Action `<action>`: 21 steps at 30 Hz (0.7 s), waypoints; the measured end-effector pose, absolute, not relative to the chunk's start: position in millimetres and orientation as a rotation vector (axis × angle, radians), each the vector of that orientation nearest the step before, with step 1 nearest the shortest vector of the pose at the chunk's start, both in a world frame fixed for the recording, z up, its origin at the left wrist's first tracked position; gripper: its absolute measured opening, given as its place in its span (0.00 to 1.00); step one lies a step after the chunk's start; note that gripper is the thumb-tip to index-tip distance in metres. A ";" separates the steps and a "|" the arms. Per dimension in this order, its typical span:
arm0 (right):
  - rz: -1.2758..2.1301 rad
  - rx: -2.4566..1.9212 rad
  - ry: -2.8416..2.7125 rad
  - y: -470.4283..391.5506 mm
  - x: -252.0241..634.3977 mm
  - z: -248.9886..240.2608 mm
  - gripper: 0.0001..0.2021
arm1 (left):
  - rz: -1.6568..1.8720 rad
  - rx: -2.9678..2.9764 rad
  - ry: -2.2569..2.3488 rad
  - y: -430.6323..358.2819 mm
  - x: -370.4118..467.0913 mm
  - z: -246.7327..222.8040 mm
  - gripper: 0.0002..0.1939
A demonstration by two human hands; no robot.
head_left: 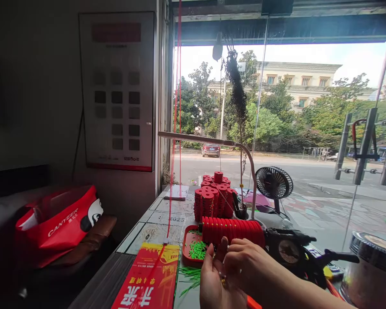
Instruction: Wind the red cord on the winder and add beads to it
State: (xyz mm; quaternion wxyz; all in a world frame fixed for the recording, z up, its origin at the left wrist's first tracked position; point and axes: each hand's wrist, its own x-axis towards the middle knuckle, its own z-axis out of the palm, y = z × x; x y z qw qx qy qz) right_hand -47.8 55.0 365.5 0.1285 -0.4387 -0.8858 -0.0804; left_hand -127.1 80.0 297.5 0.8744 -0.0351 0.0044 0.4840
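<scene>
My left hand [214, 274] is palm up with curled fingers, small yellowish pieces lying in its palm. Above it my right hand [249, 262] has thumb and fingers pinched together near the left fingertips; what they hold is too small to make out. Just behind both hands lies a red ribbed roll [233, 229] with small yellow dots along it. A red tray [185, 256] with small green pieces [197, 249] sits left of the hands, and thin green strips [191, 277] lie in front of it.
Stacked red discs [207, 201] stand behind the roll. A black clamp-like device [289, 249], a small fan [274, 182] and a lidded jar [369, 274] are at the right. A red printed bag [144, 274] lies front left. A lamp [196, 138] arches overhead.
</scene>
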 end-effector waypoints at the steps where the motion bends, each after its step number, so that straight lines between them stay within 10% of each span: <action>1: -0.219 -1.288 -2.569 54.0 -48.8 367.1 0.09 | 1.010 -0.077 0.007 79.7 -126.8 297.8 0.20; 21: 0.134 -1.350 -2.342 48.3 -39.8 382.8 0.09 | 1.060 -0.156 0.194 65.1 -138.0 330.8 0.26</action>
